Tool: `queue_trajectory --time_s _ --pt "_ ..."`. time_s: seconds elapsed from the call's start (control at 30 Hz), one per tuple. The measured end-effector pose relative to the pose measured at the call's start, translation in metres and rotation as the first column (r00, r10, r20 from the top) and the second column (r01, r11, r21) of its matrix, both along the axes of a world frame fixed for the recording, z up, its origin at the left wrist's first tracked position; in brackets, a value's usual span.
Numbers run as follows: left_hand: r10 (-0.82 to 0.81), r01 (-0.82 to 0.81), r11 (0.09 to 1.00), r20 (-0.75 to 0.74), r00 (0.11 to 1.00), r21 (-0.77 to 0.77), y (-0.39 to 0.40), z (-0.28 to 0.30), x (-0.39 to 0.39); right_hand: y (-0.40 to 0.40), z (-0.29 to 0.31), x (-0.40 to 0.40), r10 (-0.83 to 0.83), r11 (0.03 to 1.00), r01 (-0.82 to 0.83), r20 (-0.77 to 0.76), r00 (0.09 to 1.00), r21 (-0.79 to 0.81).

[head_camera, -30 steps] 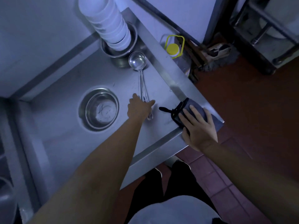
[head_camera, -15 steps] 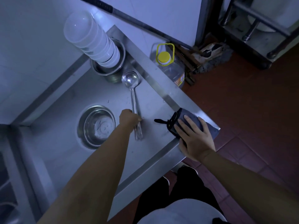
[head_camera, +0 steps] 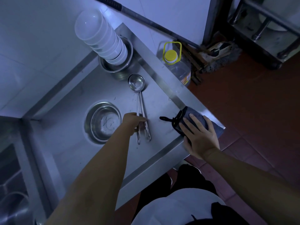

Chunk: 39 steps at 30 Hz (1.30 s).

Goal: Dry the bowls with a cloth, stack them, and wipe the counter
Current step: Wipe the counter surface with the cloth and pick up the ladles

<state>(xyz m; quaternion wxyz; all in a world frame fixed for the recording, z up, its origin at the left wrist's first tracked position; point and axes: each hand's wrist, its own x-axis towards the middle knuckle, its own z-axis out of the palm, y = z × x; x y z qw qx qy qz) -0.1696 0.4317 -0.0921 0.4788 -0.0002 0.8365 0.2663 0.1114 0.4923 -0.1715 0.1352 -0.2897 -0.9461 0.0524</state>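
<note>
Head view: two ladles [head_camera: 140, 101], one cloth [head_camera: 193, 120], one bowl stack [head_camera: 101, 37].

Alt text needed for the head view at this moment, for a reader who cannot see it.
The right hand presses a grey cloth flat at the steel counter's corner while the left hand grips two ladle handles. White bowls stand stacked in a metal pot beyond.

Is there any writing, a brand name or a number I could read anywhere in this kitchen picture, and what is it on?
Nothing can be read here.
Plastic bottle with a yellow cap: it has an orange label low on its side, but the print is too small and blurred to read.
Stacked white bowls, ladles, grey cloth and steel counter: no writing shows.
</note>
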Motion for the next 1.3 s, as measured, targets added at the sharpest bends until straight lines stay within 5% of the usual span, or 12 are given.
queue_trajectory --time_s 0.37,0.57,0.77,0.87,1.13,1.3 --pt "-0.223 0.203 0.975 -0.321 0.921 -0.094 -0.010 -0.022 0.000 0.000 -0.001 0.000 0.008 1.000 -0.008 0.022 1.000 0.000" --pt "-0.247 0.229 0.968 -0.270 0.930 -0.098 -0.034 -0.023 0.012 0.002 0.008 -0.001 0.038 0.997 -0.025 0.188 0.982 -0.070" --pt "-0.243 0.223 0.965 -0.152 0.958 -0.136 -0.088 -0.021 0.041 0.064 0.006 -0.013 0.387 0.922 -0.352 0.324 0.863 -0.162" --pt "-0.187 0.173 0.979 -0.139 0.973 -0.108 -0.115 -0.016 0.058 0.097 0.006 -0.042 0.428 0.902 -0.405 0.420 0.800 -0.147" --pt "-0.107 0.088 0.987 -0.139 0.985 -0.138 -0.180 -0.013 0.084 0.122 0.029 -0.167 0.078 0.981 0.004 0.417 0.905 -0.192" --pt "-0.085 0.055 0.984 -0.175 0.981 -0.169 -0.202 -0.011 0.084 0.141 0.039 -0.233 0.032 0.958 0.106 0.469 0.882 -0.265"
